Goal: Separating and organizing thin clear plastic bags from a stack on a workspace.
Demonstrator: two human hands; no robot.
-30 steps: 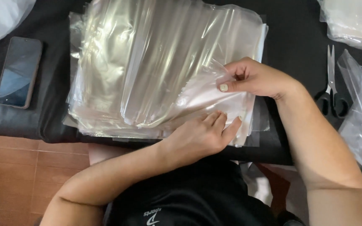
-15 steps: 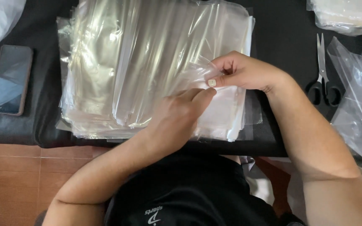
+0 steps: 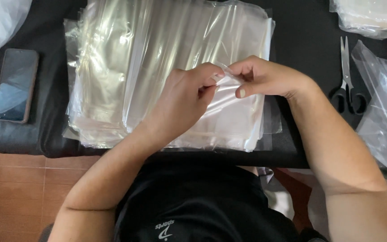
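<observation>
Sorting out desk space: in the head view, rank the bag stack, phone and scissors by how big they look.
1. Bag stack, by far the largest.
2. Phone and scissors: similar length; phone wider, so likely second.

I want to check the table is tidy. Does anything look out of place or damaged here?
Nothing looks damaged. The bag stack is slightly fanned and uneven at its edges. Both hands, left and right, pinch one bag. Scissors and phone lie flat.
</observation>
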